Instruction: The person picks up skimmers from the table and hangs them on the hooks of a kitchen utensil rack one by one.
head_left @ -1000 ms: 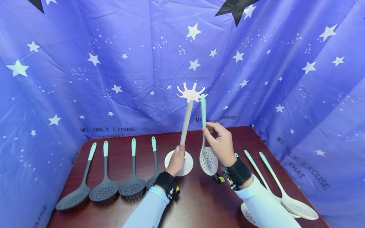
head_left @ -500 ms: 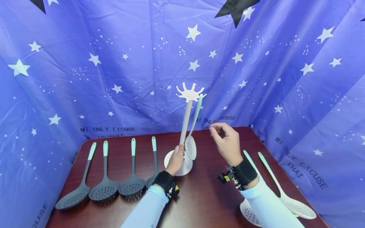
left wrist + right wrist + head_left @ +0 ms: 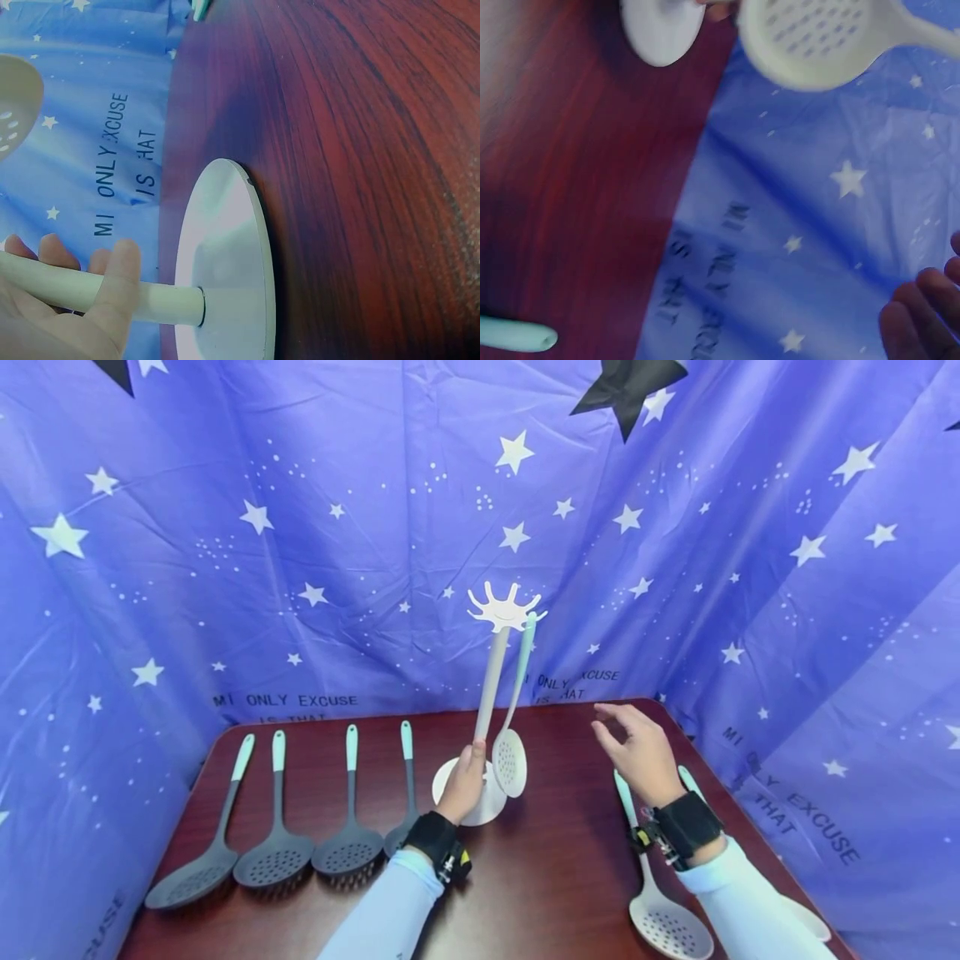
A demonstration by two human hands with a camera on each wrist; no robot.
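A white utensil stand [image 3: 491, 685] with a branching hook top and a round base [image 3: 225, 247] rises in the middle of the table. My left hand [image 3: 463, 787] grips its pole low down, fingers and thumb around it in the left wrist view. A white slotted skimmer [image 3: 511, 763] with a mint handle hangs from a right-hand hook, its bowl close beside the pole. My right hand [image 3: 641, 750] is apart from it to the right, holding nothing, fingers loosely bent. Beneath that hand lies another white skimmer [image 3: 670, 927], partly hidden by the wrist strap.
Several dark grey slotted skimmers [image 3: 276, 860] with mint handles lie in a row on the left of the red-brown table [image 3: 540, 893]. At the right edge another pale utensil [image 3: 806, 917] is partly covered by my sleeve. A blue starred curtain [image 3: 375, 568] surrounds the table.
My right hand let go of the skimmer, which now hangs on the stand and has swung near the pole. That hand moved right and down. My left hand stays on the pole.
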